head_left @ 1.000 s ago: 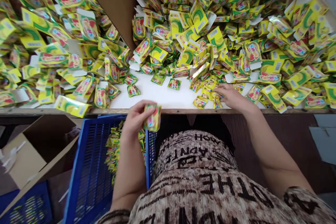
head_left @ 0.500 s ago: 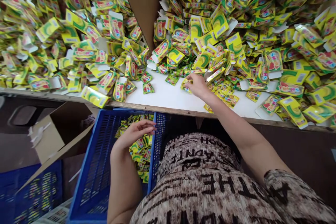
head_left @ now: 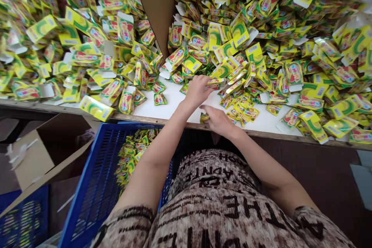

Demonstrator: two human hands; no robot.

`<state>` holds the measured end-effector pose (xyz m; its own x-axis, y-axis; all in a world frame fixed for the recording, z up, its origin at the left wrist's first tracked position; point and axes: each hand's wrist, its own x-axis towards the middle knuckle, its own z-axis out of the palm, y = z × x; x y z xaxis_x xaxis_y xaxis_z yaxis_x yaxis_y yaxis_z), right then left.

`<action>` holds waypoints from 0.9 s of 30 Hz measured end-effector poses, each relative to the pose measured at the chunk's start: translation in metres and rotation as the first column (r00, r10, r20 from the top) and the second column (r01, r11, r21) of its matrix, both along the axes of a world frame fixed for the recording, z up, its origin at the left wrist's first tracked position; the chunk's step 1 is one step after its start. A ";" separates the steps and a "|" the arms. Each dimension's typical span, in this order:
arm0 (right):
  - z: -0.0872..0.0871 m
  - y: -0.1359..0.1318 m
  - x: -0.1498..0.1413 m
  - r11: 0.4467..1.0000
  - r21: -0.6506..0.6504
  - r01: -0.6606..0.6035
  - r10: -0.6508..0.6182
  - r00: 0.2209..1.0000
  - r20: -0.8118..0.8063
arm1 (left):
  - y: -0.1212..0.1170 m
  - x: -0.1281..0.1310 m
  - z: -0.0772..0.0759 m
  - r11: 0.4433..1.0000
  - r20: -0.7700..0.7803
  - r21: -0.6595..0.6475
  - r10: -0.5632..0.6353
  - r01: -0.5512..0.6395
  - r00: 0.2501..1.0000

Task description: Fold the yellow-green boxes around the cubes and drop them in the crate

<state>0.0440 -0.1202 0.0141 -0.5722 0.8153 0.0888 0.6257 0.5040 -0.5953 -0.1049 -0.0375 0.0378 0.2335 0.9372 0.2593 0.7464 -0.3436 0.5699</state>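
Pinching a small yellow sachet (head_left: 204,118) near the front edge of the counter (head_left: 170,105), the right hand (head_left: 217,121) is partly closed; the left hand (head_left: 197,91) appears closed on a second sachet (head_left: 215,83), its long axis pointing rightward toward the heaped sachets (head_left: 238,35).

R hand (head_left: 217,121) w/ yellow sachet (head_left: 204,118)

Only clear word: "THE", large black letters on brown patterned top (head_left: 235,205). Remaining lettering there folded, partial, unreliable. Yellow-green sachets (head_left: 240,33): red-and-blue logo print, too small to read. Barcode panels (head_left: 320,92) on sachet backs, digits illegible. No other signs or numbers legible.
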 end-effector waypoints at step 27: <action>0.047 0.019 0.038 0.937 0.165 0.308 -0.298 0.951 -0.083 | -0.100 0.013 -0.056 0.900 0.626 -0.435 0.286 0.020 0.725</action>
